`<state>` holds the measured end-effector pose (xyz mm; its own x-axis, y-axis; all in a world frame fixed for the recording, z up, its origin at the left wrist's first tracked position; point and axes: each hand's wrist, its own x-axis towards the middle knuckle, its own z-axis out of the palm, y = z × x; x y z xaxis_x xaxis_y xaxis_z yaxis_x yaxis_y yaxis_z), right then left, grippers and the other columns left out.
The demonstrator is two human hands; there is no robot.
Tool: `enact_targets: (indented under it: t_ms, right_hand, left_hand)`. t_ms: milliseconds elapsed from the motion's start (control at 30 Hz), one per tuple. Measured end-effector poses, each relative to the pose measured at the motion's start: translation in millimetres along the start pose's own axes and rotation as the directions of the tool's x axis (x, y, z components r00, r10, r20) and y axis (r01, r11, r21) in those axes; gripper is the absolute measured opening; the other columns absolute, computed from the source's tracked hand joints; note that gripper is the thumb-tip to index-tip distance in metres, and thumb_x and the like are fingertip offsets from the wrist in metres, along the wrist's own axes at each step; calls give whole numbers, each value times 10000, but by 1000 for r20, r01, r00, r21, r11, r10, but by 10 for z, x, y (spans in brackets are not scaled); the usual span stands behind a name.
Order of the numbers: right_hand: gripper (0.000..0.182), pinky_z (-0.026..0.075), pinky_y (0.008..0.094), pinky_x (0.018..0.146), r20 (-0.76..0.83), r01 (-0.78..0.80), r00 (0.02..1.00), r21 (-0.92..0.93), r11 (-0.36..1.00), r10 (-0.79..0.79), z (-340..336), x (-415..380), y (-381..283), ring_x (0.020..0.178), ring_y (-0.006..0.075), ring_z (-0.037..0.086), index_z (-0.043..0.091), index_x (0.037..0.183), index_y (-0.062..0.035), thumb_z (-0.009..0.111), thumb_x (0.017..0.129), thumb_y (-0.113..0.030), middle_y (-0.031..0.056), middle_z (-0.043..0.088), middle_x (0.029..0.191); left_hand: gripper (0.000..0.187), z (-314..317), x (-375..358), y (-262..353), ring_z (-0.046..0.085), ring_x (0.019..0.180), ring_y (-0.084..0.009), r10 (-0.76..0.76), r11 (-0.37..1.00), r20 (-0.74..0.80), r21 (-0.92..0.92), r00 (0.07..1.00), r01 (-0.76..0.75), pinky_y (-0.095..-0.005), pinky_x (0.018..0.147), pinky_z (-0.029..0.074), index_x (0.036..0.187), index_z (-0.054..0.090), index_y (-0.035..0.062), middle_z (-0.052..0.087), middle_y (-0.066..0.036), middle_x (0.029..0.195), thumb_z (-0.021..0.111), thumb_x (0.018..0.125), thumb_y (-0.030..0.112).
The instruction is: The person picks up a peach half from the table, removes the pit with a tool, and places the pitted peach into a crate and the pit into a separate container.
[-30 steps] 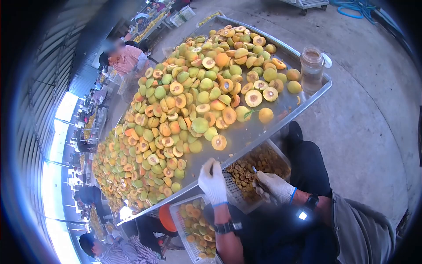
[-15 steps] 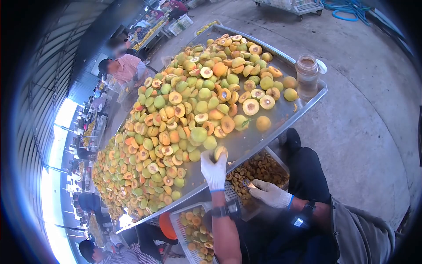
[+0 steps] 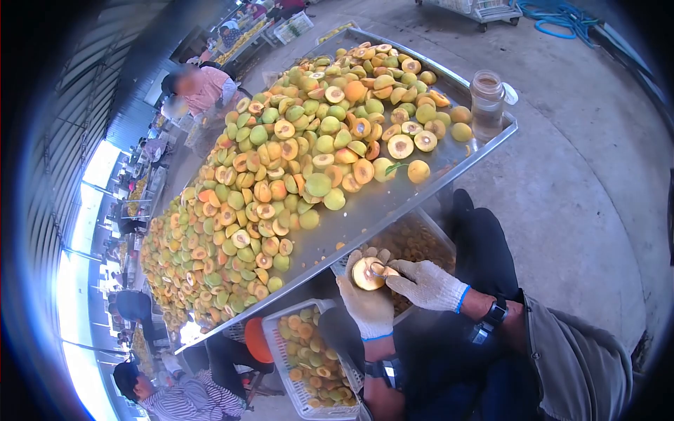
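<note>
In the head view, my gloved left hand (image 3: pixel 368 305) holds a peach half (image 3: pixel 365 275) with its cut face up, in front of the metal table's near edge. My gloved right hand (image 3: pixel 427 284) is closed on a small tool (image 3: pixel 381 269) whose metal end meets the middle of the cut face. My fingers hide most of the tool. Beneath the hands is a crate (image 3: pixel 439 230) holding brown pits and scraps. A big heap of peach halves (image 3: pixel 281 182) covers much of the metal table (image 3: pixel 414 210).
A clear jar (image 3: pixel 487 105) stands at the table's right corner. A white crate of peach pieces (image 3: pixel 281 365) sits below the near edge, beside an orange seat or bucket (image 3: pixel 258 341). Other people work at the left, one in a striped shirt (image 3: pixel 189 400). A blue hose (image 3: pixel 565 21) lies on the floor.
My left hand has drawn back from the heap's edge, bringing the peach half over the crate. My right hand has risen, and its tool now touches the fruit.
</note>
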<state>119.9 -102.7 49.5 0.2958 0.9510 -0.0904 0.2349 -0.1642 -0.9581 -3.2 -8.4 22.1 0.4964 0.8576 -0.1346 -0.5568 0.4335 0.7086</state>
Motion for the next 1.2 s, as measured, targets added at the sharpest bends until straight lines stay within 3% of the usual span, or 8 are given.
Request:
enact_targets:
  t_ms: [133, 433, 633, 733, 900, 1067, 1133, 1200]
  right_hand:
    - [399, 506, 575, 799, -9, 1, 1000, -81, 997, -2, 37, -9, -29, 928, 505, 670, 632, 1229, -48, 538, 1056, -395, 274, 717, 978]
    - [474, 506, 573, 822, 48, -44, 998, -96, 994, 49, 135, -72, -236, 920, 514, 661, 614, 1212, -2, 444, 1075, -423, 311, 691, 1000]
    - [517, 502, 566, 847, 47, -54, 997, -95, 994, 59, 291, -101, -218, 955, 519, 659, 596, 1303, 12, 432, 1084, -427, 327, 692, 1051]
    - [437, 503, 600, 757, -17, -39, 999, -88, 995, 38, 358, -94, -189, 881, 531, 665, 581, 1300, -22, 479, 1083, -388, 310, 703, 946]
    - [477, 493, 615, 689, -1, -59, 998, -128, 990, 59, 388, -105, -204, 800, 531, 671, 564, 1283, 28, 471, 1080, -394, 331, 691, 883]
    - [515, 507, 599, 702, 21, -88, 996, -126, 988, 92, 374, -135, -237, 823, 533, 678, 537, 1333, 52, 481, 1076, -390, 348, 687, 902]
    - [523, 514, 592, 709, 19, -109, 994, -93, 990, 111, 386, -158, -219, 834, 535, 679, 529, 1355, 54, 489, 1073, -385, 353, 686, 912]
    - [540, 525, 579, 725, -24, -15, 1000, -21, 1000, 14, 411, -187, -161, 863, 541, 679, 512, 1386, 60, 508, 1069, -377, 363, 682, 942]
  left_hand:
    - [560, 28, -64, -44, 591, 1241, -425, 77, 985, -74, 158, 994, -65, -557, 1115, 458, 1446, 484, 8, 584, -223, 1365, 389, 1112, 447]
    - [400, 33, -107, 2, 650, 1058, -333, 0, 995, -217, -97, 976, -21, -466, 1000, 524, 1251, 607, 20, 663, -176, 1146, 477, 1057, 345]
    - [337, 234, -135, 92, 644, 939, -286, -23, 999, -390, -37, 921, 9, -417, 843, 558, 1133, 625, 39, 659, -137, 1058, 478, 1045, 328]
    - [358, 250, -146, 97, 657, 925, -285, 43, 999, -356, 23, 934, -38, -418, 817, 569, 1129, 625, 30, 663, -142, 1069, 465, 1060, 342]
    - [408, 171, -120, 90, 673, 924, -292, 73, 994, -349, 106, 934, -38, -433, 812, 583, 1126, 620, 17, 667, -153, 1079, 422, 1088, 371]
    - [429, 286, -138, 144, 679, 940, -304, 89, 987, -400, 156, 912, -27, -430, 781, 597, 1128, 616, 10, 668, -162, 1074, 400, 1097, 379]
    - [437, 269, -144, 146, 685, 933, -307, 22, 999, -394, 48, 919, -4, -426, 770, 599, 1129, 615, 7, 666, -166, 1076, 405, 1096, 389]
    - [440, 243, -140, 145, 687, 920, -308, 10, 999, -382, 35, 924, 4, -429, 768, 600, 1127, 614, 8, 668, -167, 1067, 409, 1096, 396]
